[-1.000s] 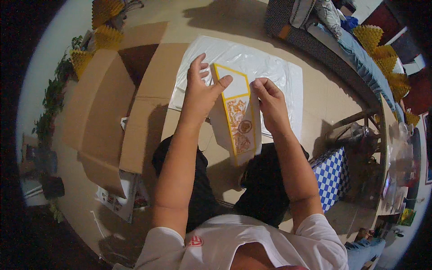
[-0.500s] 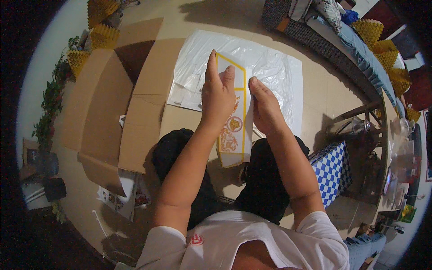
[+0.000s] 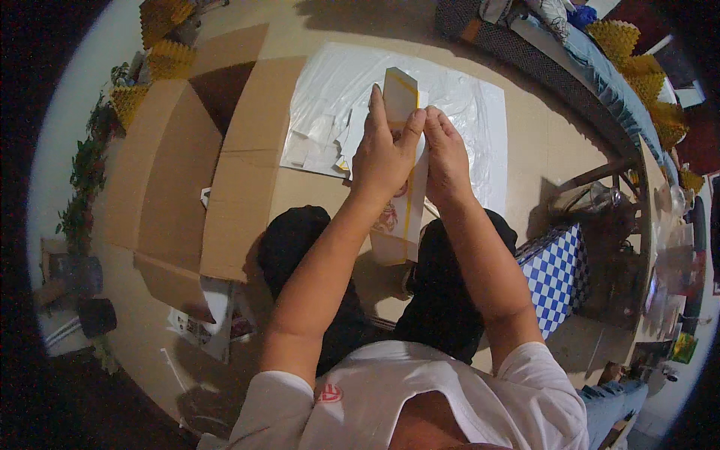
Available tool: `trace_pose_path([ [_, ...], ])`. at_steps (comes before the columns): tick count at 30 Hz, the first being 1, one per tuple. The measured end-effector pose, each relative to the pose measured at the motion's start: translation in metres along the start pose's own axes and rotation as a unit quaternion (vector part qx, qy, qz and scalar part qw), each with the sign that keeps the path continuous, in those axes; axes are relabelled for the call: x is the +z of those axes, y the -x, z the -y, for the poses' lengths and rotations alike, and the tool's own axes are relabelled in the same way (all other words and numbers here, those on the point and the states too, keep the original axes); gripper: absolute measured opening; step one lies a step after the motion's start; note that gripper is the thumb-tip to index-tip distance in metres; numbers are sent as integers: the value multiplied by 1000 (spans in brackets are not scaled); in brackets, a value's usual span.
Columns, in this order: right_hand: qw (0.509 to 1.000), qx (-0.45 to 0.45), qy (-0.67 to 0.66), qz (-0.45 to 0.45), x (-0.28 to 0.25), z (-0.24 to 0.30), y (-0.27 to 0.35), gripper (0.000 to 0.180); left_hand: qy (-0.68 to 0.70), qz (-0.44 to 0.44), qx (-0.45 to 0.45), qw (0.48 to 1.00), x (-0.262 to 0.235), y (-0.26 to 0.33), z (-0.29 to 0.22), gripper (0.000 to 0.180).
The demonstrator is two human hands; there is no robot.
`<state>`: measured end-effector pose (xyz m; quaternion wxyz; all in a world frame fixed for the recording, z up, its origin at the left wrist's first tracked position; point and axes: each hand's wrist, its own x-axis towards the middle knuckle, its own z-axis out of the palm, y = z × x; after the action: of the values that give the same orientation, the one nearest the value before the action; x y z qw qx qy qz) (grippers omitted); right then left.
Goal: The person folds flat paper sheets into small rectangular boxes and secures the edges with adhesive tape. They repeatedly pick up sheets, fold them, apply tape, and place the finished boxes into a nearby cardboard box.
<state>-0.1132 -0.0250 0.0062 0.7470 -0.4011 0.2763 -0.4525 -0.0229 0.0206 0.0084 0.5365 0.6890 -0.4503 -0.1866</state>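
Both hands are pinching a long white paper box with yellow edges, holding it up over my lap.

I am pressing my left hand and right hand together around the upper half of the paper box, fingers flat on its faces, thumbs hidden behind. Its top is poking out above my grip; its open bottom is hanging below, between my knees. Beyond the grip a clear plastic sheet with white paper scraps is lying on the floor; left of it sits flattened cardboard. I am judging that uneven squeezing could crease or buckle the thin walls, or let the box slide down.
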Motion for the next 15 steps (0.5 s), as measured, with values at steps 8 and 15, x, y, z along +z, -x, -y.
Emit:
trace_pose_path([
  [8, 996, 52, 64, 41, 1, -6, 23, 25, 30, -59, -39, 997, -10, -19, 24, 84],
  [15, 999, 33, 5, 9, -6, -4, 14, 26, 34, 17, 65, 997, 6, 2, 18, 84],
])
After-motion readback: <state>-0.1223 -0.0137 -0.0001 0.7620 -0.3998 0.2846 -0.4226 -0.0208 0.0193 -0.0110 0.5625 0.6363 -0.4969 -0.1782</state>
